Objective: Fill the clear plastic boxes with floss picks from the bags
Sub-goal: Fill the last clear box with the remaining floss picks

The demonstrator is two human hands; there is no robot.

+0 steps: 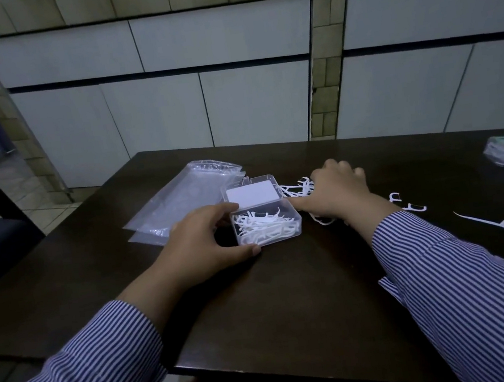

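Your left hand [201,240] holds the small clear box [264,221] by its left side, thumb and fingers curled round the wall, while your right hand [338,194] just right of the box rests curled over a heap of floss picks [297,188]; whether it pinches any you cannot tell. The box is light, slick hard plastic, so a sweep could tip it. The thin white picks tangle, and strays right of the box could slide off the dark glossy counter [291,298]; the limp empty bags [181,200] lie behind the box.
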